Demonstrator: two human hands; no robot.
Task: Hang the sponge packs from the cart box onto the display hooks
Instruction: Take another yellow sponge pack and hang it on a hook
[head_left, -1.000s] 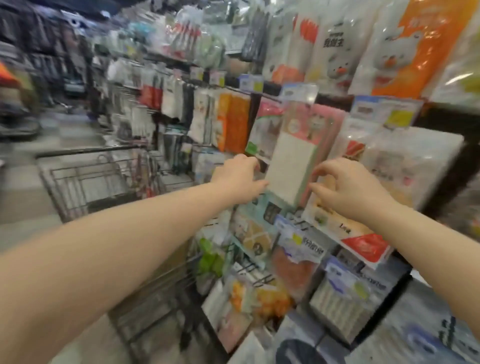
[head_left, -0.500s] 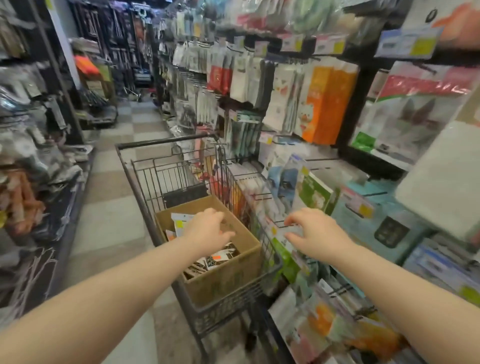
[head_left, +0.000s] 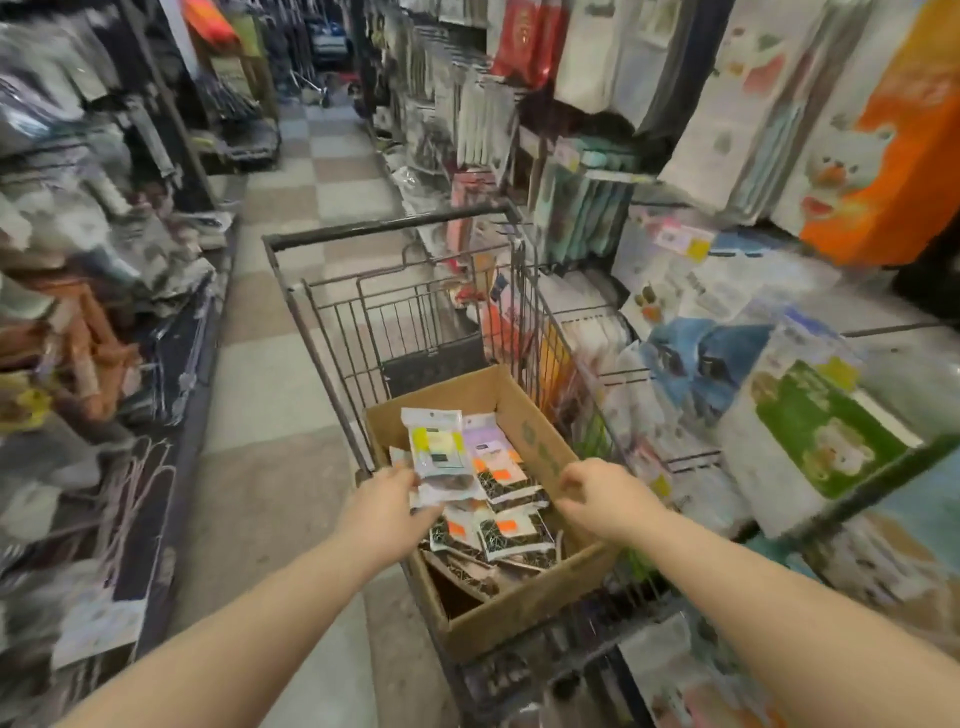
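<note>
A brown cardboard box (head_left: 540, 447) sits in a wire shopping cart (head_left: 332, 291). Several flat sponge packs (head_left: 511, 530) with orange stickers lie inside it. My left hand (head_left: 387, 512) grips a clear sponge pack (head_left: 439, 454) with yellow and pastel sponges by its lower end, tilted up above the box. My right hand (head_left: 602, 499) hovers over the box's right wall, fingers curled, holding nothing. Display hooks (head_left: 618, 374) with hanging goods line the shelving to the right.
Packed goods (head_left: 821, 431) hang on the right display close to the cart. Racks of bagged items (head_left: 78, 291) fill the left side. A checkered aisle floor (head_left: 291, 218) runs ahead between them, with another cart (head_left: 311, 85) far down.
My view swung from the display down to the cart. Both hands left the hanging packs and dropped to the box; my left hand took hold of a sponge pack.
</note>
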